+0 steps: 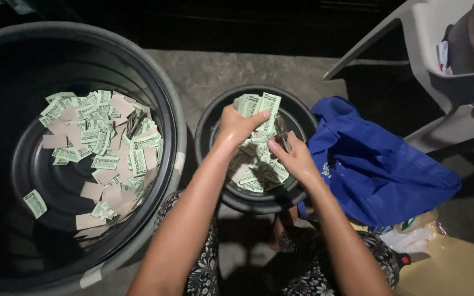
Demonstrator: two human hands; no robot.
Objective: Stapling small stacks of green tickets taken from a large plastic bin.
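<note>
The small metal tool [282, 133] in the right hand [294, 159] was hard to make out. The left hand [237, 125] was closed on a stack of pale green printed slips [261, 107] above the small black bucket [220, 118]. Similar loose slips [102, 148] lay in the large black tub [160, 87] left of that bucket; a blue bag [374, 170] lay to its right.

The scene is dim, lit by one light near the camera that falls on the middle and fades to near black along the top edge and inside the large black tub [6, 181]. The pale green paper labels [102, 137] and the forearms catch the light and look slightly washed out, while the blue bag [379, 170] shows soft sheen. Hard shadows fall below the arms, the picture is grainy, and straight lines bend slightly at the edges.
</note>
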